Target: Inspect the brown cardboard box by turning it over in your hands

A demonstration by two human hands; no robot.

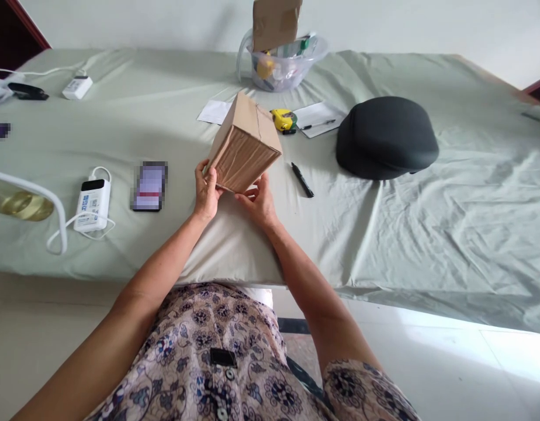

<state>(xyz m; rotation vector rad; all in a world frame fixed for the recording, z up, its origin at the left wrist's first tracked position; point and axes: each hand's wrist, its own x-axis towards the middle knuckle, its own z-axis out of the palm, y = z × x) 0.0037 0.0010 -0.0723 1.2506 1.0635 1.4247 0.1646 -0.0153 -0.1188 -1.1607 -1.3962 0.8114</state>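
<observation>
A brown cardboard box (246, 146) is tilted up over the cloth-covered table, its creased side turned toward me. My left hand (207, 192) grips its lower left edge, thumb on the near side. Under the lower right edge, my right hand (260, 202) holds the box with its fingers partly hidden beneath it. A black marker (302, 180) lies on the cloth to the right of my right hand. Just behind the box sits a yellow and green tape measure (284, 120), with a small black object in front of it.
To the right stands a black rounded case (386, 139). A clear plastic basket (281, 73) with mixed items is at the back, near paper with a pen (318, 124). On the left are a phone (149, 186), a white power bank (93, 203) with its cable and a handled clear container (27, 204).
</observation>
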